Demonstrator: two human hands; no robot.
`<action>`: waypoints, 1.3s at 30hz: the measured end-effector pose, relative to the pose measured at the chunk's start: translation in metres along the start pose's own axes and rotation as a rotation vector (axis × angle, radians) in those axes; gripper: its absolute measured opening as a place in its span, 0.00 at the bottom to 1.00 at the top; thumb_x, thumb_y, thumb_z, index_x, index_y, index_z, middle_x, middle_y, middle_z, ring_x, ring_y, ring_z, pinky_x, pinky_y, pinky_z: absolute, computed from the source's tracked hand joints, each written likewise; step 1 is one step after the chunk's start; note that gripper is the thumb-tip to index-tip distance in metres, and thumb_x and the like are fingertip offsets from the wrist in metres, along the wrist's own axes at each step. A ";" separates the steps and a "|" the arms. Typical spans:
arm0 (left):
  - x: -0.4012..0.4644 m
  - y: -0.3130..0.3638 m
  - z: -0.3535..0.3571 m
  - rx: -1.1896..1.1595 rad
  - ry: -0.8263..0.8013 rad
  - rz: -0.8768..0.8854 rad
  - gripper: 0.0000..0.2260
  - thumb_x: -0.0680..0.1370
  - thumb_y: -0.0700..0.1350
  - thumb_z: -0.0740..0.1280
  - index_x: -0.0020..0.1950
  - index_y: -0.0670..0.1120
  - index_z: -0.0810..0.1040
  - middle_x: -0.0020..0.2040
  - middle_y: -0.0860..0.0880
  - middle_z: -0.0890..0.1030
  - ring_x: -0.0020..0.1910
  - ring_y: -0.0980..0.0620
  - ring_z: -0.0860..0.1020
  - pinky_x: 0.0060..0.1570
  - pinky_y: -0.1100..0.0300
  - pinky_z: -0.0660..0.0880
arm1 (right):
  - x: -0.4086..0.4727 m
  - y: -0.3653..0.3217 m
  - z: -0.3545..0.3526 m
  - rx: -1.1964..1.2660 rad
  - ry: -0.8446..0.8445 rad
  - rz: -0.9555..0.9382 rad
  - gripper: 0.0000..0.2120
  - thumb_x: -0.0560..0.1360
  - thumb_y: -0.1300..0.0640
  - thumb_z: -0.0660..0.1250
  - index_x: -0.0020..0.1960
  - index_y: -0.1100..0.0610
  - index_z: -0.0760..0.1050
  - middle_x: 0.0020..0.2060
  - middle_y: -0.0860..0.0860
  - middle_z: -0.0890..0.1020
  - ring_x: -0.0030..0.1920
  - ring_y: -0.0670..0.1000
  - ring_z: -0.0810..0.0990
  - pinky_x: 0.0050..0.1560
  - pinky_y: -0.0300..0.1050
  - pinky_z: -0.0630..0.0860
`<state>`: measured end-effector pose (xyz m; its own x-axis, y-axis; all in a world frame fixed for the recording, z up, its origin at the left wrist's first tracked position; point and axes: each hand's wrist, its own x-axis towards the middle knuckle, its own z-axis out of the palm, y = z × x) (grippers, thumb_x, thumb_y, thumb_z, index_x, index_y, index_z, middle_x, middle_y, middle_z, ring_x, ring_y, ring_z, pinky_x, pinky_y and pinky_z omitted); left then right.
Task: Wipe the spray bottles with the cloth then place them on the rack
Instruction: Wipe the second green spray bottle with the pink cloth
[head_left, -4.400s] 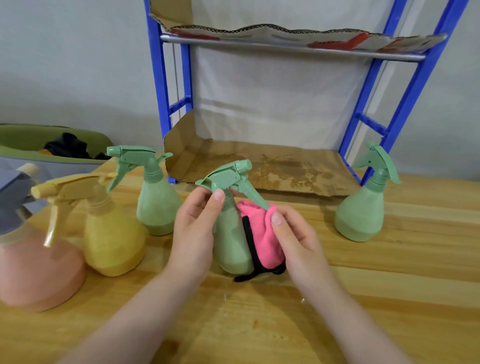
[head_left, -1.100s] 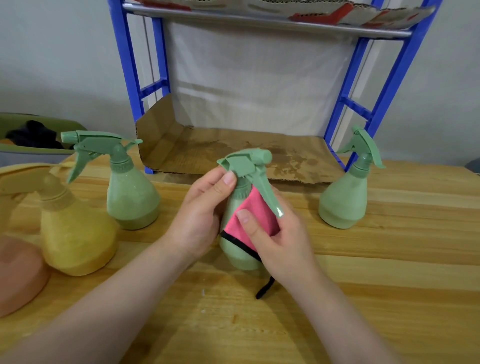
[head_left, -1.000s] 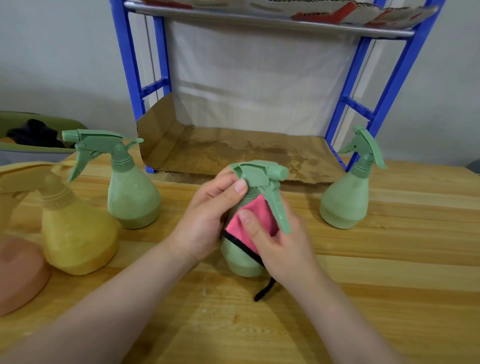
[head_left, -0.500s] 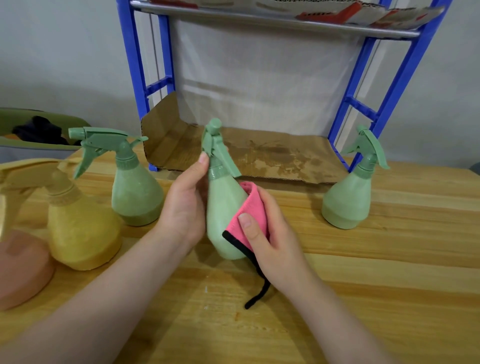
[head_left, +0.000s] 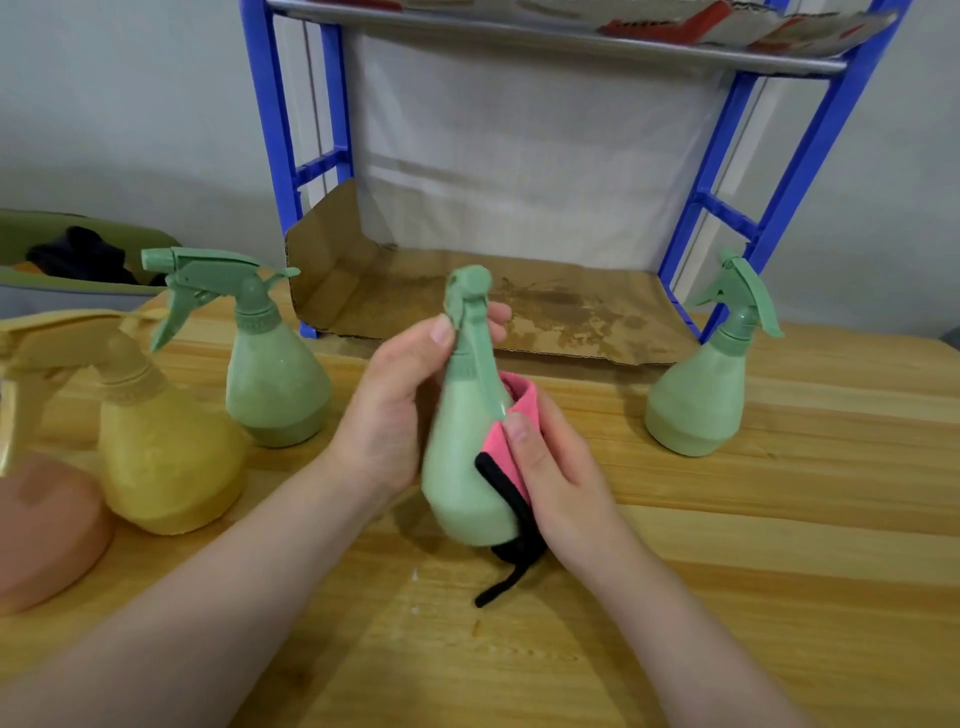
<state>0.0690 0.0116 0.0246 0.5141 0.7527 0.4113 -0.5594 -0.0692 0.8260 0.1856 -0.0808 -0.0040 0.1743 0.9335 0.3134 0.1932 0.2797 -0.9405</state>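
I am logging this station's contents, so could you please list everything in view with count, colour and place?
green bottles: 3; one held at centre, one standing at left, one standing at right by the rack
yellow bottle: 1, standing at left, nearer than the green one
pink bottle: 1, at the left edge, cut off by the frame
cloth: 1, pink with black trim, pressed to the held bottle's right side
rack: 1, blue frame, at the back of the table
cardboard: 1 brown sheet lining the rack's lower shelf; another lies on the upper shelf
bin: 1, green, far left, with dark items inside
table: 1, light wood
left hand: grips the held bottle's neck
right hand: holds the cloth
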 end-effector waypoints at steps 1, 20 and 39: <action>-0.002 -0.001 0.003 0.031 -0.038 -0.007 0.15 0.79 0.44 0.56 0.45 0.43 0.82 0.55 0.50 0.83 0.50 0.54 0.80 0.49 0.61 0.77 | 0.000 0.000 -0.001 -0.011 -0.001 -0.017 0.22 0.75 0.34 0.62 0.65 0.41 0.71 0.55 0.40 0.82 0.56 0.43 0.81 0.52 0.38 0.77; -0.007 -0.006 0.010 0.463 -0.279 -0.058 0.18 0.76 0.49 0.67 0.64 0.45 0.79 0.64 0.49 0.79 0.68 0.46 0.73 0.70 0.41 0.67 | 0.000 -0.004 -0.004 -0.299 0.192 -0.124 0.08 0.76 0.44 0.66 0.54 0.35 0.71 0.42 0.42 0.81 0.42 0.46 0.81 0.41 0.46 0.79; -0.002 0.003 0.010 0.072 0.109 0.088 0.09 0.73 0.53 0.66 0.48 0.59 0.85 0.58 0.51 0.83 0.59 0.53 0.79 0.64 0.47 0.75 | -0.001 0.006 -0.001 -0.381 0.202 -0.150 0.26 0.76 0.38 0.61 0.70 0.47 0.68 0.63 0.41 0.75 0.63 0.43 0.75 0.60 0.40 0.74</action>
<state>0.0723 0.0032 0.0298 0.3893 0.8079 0.4423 -0.5492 -0.1819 0.8156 0.1875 -0.0806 -0.0097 0.2949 0.8157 0.4977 0.5659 0.2706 -0.7788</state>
